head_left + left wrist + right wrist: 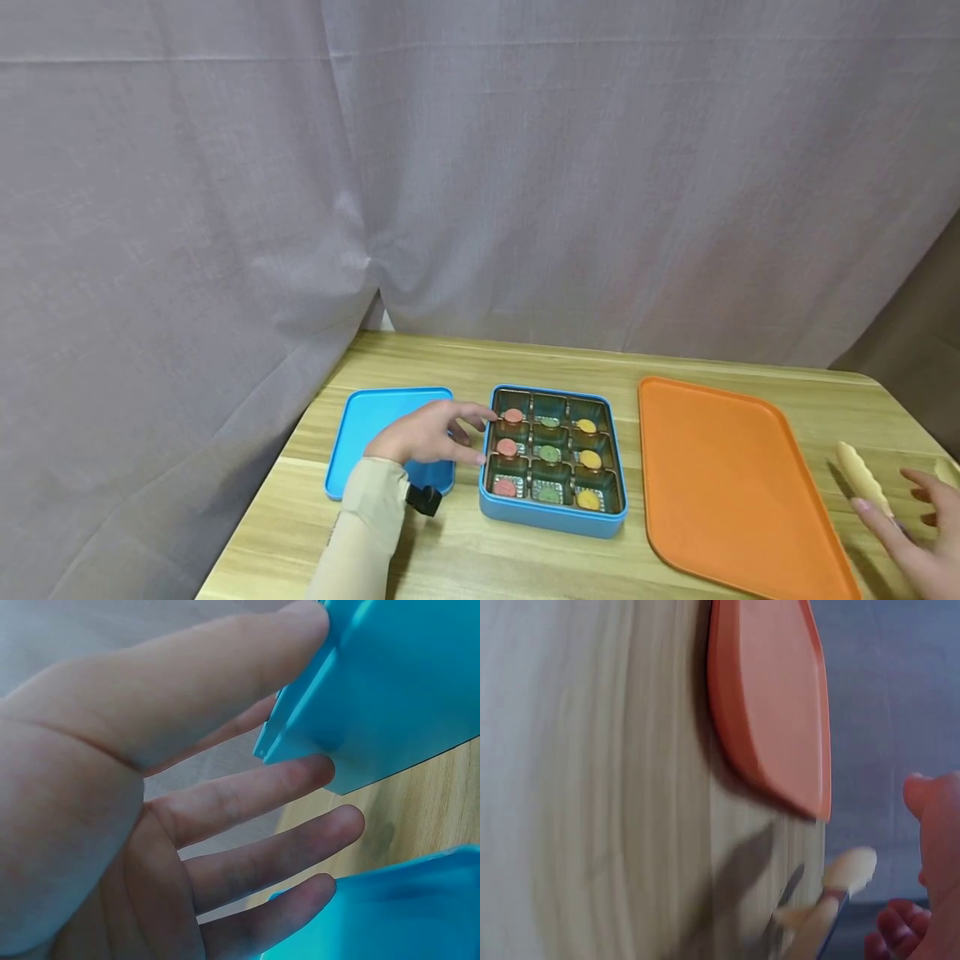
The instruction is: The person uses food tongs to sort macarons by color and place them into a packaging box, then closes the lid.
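Observation:
A blue square box (551, 521) with a dark divided insert holds round pieces: a red one (507, 447) is among those in the left column, a green one (550, 454) in the middle column, a yellow one (590, 459) in the right. At the box's left side is my left hand (431, 431), its thumb and fingertips right at the rim and its fingers extended, spread apart in the left wrist view. Far right, my right hand (926, 525) is beside tongs (860, 477) with cream scalloped tips and a dark body; its thumb and fingers are spread, not closed round them.
A blue lid (375, 421) lies left of the box, partly under my left forearm. An orange tray (727, 483) lies between the box and the tongs. Grey cloth (525, 183) hangs behind the wooden table (277, 533).

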Tool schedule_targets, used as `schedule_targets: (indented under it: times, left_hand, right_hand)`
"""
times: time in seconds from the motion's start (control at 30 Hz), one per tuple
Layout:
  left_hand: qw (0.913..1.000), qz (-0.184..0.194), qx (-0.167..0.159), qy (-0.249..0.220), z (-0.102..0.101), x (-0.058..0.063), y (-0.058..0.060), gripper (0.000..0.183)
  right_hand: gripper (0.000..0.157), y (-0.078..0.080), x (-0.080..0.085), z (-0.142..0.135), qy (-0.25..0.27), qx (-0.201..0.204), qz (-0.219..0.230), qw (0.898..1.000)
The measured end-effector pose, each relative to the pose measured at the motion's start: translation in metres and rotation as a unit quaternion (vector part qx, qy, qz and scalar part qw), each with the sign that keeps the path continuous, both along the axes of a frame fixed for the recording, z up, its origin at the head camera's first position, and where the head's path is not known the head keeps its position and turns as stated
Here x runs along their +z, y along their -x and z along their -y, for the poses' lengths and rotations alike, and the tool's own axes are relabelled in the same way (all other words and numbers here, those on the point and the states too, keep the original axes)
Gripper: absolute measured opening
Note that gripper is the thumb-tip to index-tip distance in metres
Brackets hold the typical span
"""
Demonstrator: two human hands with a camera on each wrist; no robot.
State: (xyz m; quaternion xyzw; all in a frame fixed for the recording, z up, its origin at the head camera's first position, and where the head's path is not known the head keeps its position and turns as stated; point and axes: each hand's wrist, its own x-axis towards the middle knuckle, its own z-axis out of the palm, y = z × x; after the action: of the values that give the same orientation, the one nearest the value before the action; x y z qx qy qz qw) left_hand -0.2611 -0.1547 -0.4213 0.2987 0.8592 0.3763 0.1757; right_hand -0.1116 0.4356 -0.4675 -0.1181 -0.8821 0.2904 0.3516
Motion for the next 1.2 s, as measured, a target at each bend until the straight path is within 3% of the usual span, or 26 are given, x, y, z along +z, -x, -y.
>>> schedule_targets:
  times: [0.13, 0.27, 0.67, 0.97, 1.2]
  left_hand:
    - [0.9999, -0.010, -0.003, 0.002, 0.002, 0.001, -0.001, 0.064]
    - [0.9999, -0.014, 0.002, 0.006, 0.005, 0.001, -0.001, 0.065]
    - [0.9996, -0.017, 0.022, 0.008, 0.023, 0.003, -0.005, 0.066]
    - [0.9986, -0.028, 0.044, 0.011, 0.046, 0.004, -0.009, 0.064]
    - [0.9974, -0.038, 0.061, 0.008, 0.064, 0.002, -0.014, 0.062]
  right_hand:
    - [0.074, 0.006, 0.018, 0.013, -0.115, 0.071, 0.089, 0.987]
    - [0.071, 0.015, 0.028, 0.033, -0.154, 0.126, 0.123, 0.972]
    - [0.061, 0.052, 0.039, 0.112, -0.137, 0.262, 0.042, 0.954]
    - [0.058, 0.074, 0.054, 0.191, -0.162, 0.310, 0.059, 0.935]
    - [0.058, 0.087, 0.055, 0.241, -0.150, 0.361, 0.061, 0.918]
